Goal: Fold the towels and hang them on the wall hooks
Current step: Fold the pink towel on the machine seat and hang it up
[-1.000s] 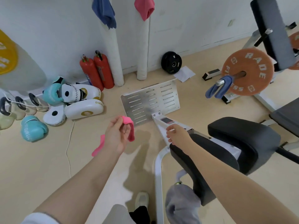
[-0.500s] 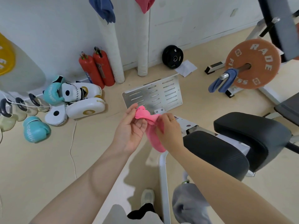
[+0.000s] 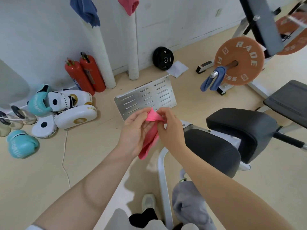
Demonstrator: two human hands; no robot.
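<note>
Both hands meet in front of the person, above the floor, with a pink towel between them. The left hand has its grip closed on the towel's upper edge, thumb and fingers pinching the bunched cloth; the right hand pinches the same bunched top from the other side. The rest of the towel hangs down between the wrists, and much of it is hidden behind the left palm, so its fold cannot be made out.

High on the wall, a blue towel and another pink towel hang, both cut off by the top of the frame, so the hooks themselves are out of sight. A further blue towel is draped over the bar of an orange weight plate, and a grey towel lies over the white machine frame, partly covered by the right forearm.
</note>
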